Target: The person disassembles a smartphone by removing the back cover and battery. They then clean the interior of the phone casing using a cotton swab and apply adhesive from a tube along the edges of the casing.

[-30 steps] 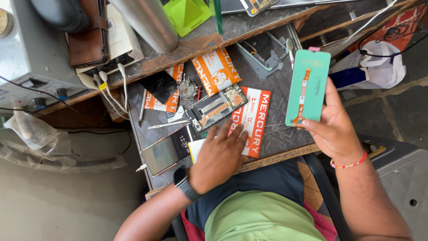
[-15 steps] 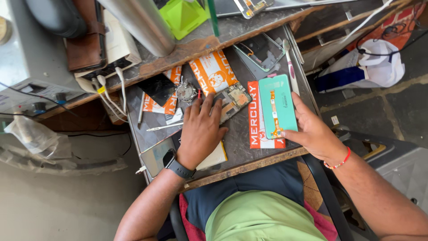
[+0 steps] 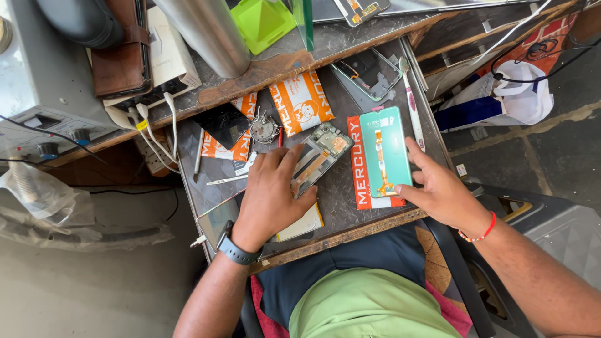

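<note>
left hand [image 3: 269, 194] is lying fingers spread, clamped on nothing, pinning the opened phone frame [image 3: 319, 156] flat at bench centre, while right hand [image 3: 438, 188], fingers loosely apart, is steadying the teal panel [image 3: 385, 150] just right of it.

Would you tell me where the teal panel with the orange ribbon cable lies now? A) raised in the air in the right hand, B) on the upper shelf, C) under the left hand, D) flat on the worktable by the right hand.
D: the teal panel lies flat on the worktable, with the right hand open at its edge.
</note>
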